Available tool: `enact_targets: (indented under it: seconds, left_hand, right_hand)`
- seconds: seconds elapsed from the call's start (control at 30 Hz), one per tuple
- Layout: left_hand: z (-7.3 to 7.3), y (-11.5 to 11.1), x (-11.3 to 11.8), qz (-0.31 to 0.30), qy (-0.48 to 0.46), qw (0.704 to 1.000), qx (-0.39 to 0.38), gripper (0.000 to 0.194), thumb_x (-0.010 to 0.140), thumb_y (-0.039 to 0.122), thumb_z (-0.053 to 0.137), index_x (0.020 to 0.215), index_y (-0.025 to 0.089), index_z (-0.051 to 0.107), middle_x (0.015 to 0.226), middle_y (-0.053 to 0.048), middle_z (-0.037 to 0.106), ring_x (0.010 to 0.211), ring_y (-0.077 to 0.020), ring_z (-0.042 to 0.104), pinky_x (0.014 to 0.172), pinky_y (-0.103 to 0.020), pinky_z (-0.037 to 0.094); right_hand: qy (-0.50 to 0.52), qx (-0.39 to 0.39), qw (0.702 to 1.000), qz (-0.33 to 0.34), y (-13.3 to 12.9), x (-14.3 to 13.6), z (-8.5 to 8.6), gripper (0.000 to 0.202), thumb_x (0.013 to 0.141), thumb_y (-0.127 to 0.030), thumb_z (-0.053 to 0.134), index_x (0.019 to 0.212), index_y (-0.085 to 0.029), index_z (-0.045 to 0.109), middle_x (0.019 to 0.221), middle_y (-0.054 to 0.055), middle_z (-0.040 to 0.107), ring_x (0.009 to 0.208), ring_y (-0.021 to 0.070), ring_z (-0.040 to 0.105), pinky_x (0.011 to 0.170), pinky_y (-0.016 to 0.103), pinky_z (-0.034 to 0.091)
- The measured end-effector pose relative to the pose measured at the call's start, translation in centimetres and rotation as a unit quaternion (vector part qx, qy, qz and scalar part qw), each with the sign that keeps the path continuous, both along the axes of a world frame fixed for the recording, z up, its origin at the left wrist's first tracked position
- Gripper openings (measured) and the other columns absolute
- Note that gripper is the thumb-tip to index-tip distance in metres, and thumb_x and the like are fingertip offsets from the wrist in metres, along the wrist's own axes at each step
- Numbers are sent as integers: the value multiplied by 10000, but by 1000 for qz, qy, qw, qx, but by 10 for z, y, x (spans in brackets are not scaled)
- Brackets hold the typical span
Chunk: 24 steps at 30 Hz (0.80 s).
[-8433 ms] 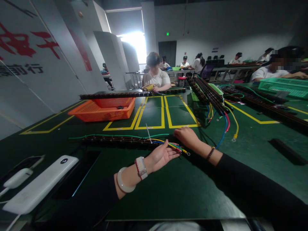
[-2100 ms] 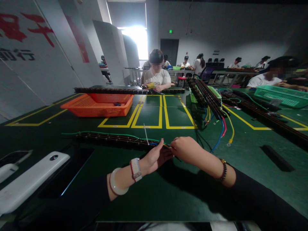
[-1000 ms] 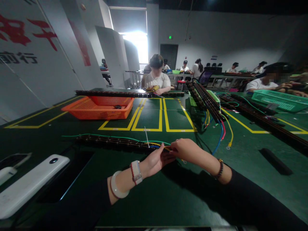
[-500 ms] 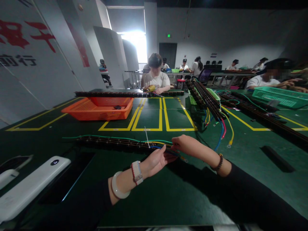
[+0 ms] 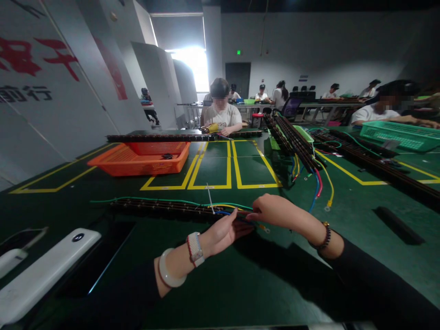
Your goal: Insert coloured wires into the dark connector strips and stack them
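In front of me a long dark strip (image 5: 165, 208) lies across the green table, with a thin green wire (image 5: 137, 199) running along it. A white cable tie (image 5: 210, 198) sticks up near its right end, where yellow, blue and red wires come out. My left hand (image 5: 220, 236) is closed round these wires, thumb on top and fingers beneath. Just right of it, my right hand (image 5: 275, 211) pinches what looks like the red wire (image 5: 242, 212); its fingertips are partly hidden. A ring terminal (image 5: 266, 229) pokes out below the right hand.
An orange basket (image 5: 137, 167) stands behind the strip. More dark strips with loose wires (image 5: 292, 137) lie at back right, near a green basket (image 5: 400, 136). A white device (image 5: 48, 270) rests at left, a short black piece (image 5: 398, 224) at right. Co-workers sit opposite.
My right hand has shifted slightly to the right, away from my left hand, and more of the red wire shows between them. The left hand has stayed in place.
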<state>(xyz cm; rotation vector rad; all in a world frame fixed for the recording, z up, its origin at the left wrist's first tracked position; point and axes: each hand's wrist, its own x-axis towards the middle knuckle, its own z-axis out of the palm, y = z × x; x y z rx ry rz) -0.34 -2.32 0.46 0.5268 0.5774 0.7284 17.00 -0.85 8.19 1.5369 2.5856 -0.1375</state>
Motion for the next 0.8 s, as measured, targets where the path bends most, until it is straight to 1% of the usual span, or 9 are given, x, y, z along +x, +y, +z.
enact_targets:
  seconds: [0.17, 0.27, 0.33, 0.43, 0.5, 0.6, 0.73, 0.8]
  left_hand:
    - [-1, 1, -1, -23, -16, 999, 19, 344, 940, 334, 405, 1084, 91, 603, 1069, -143, 671, 975, -186, 641, 1034, -380, 370]
    - [1, -2, -1, -15, -21, 999, 35, 346, 934, 344, 419, 1066, 83, 605, 1095, -158, 663, 1018, -206, 629, 1029, -396, 380]
    - [3, -5, 0, -5, -7, 999, 37, 331, 931, 337, 427, 1041, 84, 609, 1088, -157, 667, 1011, -208, 632, 1017, -400, 396]
    - [6, -10, 1, 9, 27, 999, 35, 308, 936, 321, 417, 992, 86, 608, 1018, -150, 685, 954, -202, 651, 978, -398, 431]
    - [6, -13, 2, 17, 51, 998, 40, 300, 933, 327, 416, 917, 90, 600, 905, -144, 697, 885, -211, 667, 925, -408, 461]
    - [4, -14, 2, 25, 72, 996, 45, 307, 926, 364, 418, 837, 110, 564, 773, -127, 684, 793, -227, 676, 855, -426, 485]
    - [2, -15, 1, 44, 74, 995, 44, 299, 927, 369, 409, 831, 122, 546, 774, -119, 676, 799, -225, 675, 853, -418, 478]
    - [4, -15, 2, 47, 71, 995, 45, 307, 929, 372, 403, 816, 124, 544, 778, -115, 674, 813, -226, 674, 857, -411, 475]
  right_hand:
    - [-43, -22, 999, 23, -3, -2, -6, 274, 869, -342, 541, 860, -141, 727, 783, 133, 704, 691, 225, 663, 555, 257, 410]
    - [-38, -7, 999, 25, -2, -2, -5, 252, 871, -301, 530, 847, -146, 727, 775, 127, 703, 703, 225, 670, 577, 257, 432]
    - [-33, 11, 999, 21, -2, -1, -3, 235, 868, -278, 529, 844, -146, 722, 797, 127, 705, 719, 225, 672, 589, 257, 442]
    - [-19, 10, 999, 25, -1, 2, -3, 202, 864, -257, 541, 846, -147, 709, 819, 116, 706, 738, 222, 672, 602, 258, 448]
    - [-8, 3, 1000, 25, 2, 3, -6, 191, 870, -273, 550, 863, -152, 698, 824, 106, 705, 752, 224, 670, 611, 263, 451]
    - [-10, 14, 1000, 9, 8, 3, -13, 207, 882, -309, 552, 899, -150, 684, 853, 117, 701, 794, 242, 668, 626, 276, 457]
    - [-28, 39, 999, -22, 13, 0, -19, 216, 887, -303, 546, 917, -136, 679, 859, 145, 694, 809, 259, 669, 628, 285, 461]
    - [-31, 44, 998, -25, 13, -1, -21, 221, 886, -309, 546, 912, -139, 684, 854, 144, 694, 811, 260, 668, 630, 285, 462]
